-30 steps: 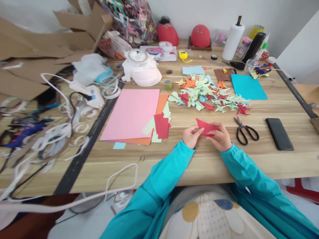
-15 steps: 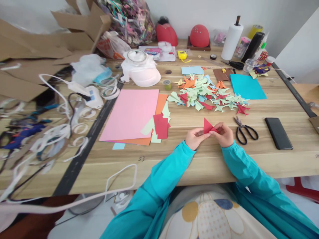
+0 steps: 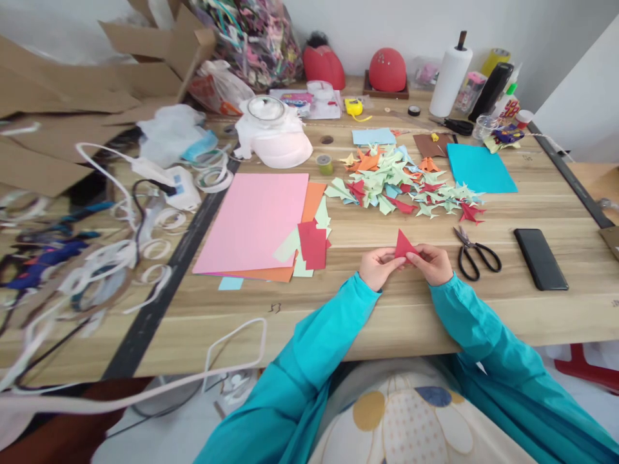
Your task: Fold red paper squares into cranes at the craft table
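Observation:
A small red folded paper triangle [image 3: 402,246] stands point-up just above the wooden table [image 3: 387,322]. My left hand [image 3: 377,267] pinches its left lower edge. Fingers of my right hand [image 3: 432,264] pinch its right lower corner. Both arms wear teal sleeves. Behind the hands lies a heap of folded paper shapes [image 3: 401,183] in green, red, orange and blue. Left of my hands lie red paper pieces [image 3: 313,245] on a stack of pink paper sheets [image 3: 256,222] and orange ones.
Black scissors [image 3: 471,252] and a black phone [image 3: 540,258] lie right of my hands. A blue sheet [image 3: 480,169], a paper towel roll [image 3: 451,74], bottles and red round objects stand at the back. White tape rolls and cables [image 3: 120,245] clutter the left side.
The red paper went from a flat, wide piece to a narrower upright triangle. Both hands drew closer together around it.

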A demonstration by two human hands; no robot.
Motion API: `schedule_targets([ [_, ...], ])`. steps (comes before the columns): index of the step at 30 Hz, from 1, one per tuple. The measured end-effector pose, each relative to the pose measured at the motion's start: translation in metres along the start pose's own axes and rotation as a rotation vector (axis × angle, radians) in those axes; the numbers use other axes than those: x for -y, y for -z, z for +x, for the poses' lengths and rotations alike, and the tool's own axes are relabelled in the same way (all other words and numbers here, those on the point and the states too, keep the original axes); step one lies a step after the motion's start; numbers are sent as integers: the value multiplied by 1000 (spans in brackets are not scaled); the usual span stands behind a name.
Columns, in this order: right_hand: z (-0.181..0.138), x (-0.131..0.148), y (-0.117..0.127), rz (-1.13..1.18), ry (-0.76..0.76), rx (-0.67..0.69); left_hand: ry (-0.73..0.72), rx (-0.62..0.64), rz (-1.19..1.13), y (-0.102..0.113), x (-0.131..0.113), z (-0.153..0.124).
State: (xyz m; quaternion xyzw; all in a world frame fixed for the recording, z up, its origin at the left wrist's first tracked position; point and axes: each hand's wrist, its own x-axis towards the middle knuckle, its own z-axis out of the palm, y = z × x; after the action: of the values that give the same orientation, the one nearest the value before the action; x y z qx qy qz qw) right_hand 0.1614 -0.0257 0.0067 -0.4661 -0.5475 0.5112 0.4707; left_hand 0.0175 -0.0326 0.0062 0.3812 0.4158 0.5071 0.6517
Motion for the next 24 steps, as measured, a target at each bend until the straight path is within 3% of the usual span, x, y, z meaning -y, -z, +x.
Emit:
schedule_targets([
  [7,2,1,0,76,-39,-87,37,5,51,1,0,1],
  [12,2,3,0,93,-43,-85,55,74,100,1,-2,0],
  [24,2,2,-1,129,-59,-59,89,52,79,1,-3,-1],
])
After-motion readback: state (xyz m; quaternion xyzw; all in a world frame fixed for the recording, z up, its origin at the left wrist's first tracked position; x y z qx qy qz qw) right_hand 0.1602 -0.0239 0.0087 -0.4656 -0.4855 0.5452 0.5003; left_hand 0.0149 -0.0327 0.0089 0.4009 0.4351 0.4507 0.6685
